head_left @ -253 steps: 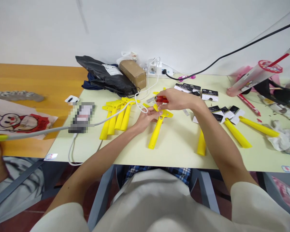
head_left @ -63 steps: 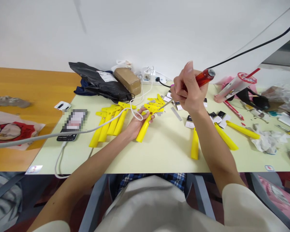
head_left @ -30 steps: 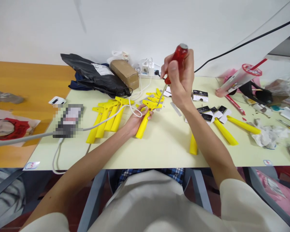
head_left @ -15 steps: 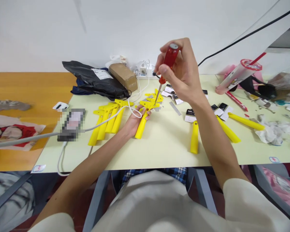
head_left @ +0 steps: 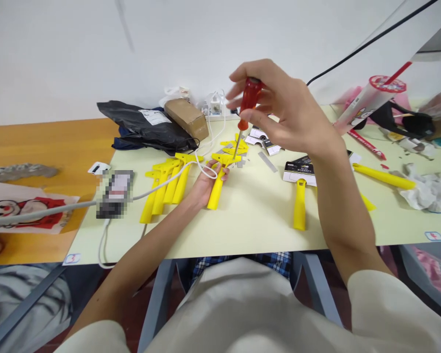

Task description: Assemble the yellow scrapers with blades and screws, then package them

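My left hand is closed around the neck of a yellow plastic scraper, whose wide head points away from me. In my right hand the fingers and thumb grip the red handle of a screwdriver. Its metal shaft slants down, and the tip meets the right end of the scraper's head; the screw itself is too small to make out. Left of that hand lie several yellow scrapers in a row. Behind the held one are loose yellow head pieces and thin grey blades.
A white cable crosses over the scrapers to a phone-like device. More scrapers with black-and-white cards lie at right. At the back are a black plastic bag, a cardboard box and a tall cup.
My right hand has turned on the screwdriver, its wrist swinging right and its fingers loosening around the handle. The tip stays on the scraper's head. The whole view has shifted slightly.
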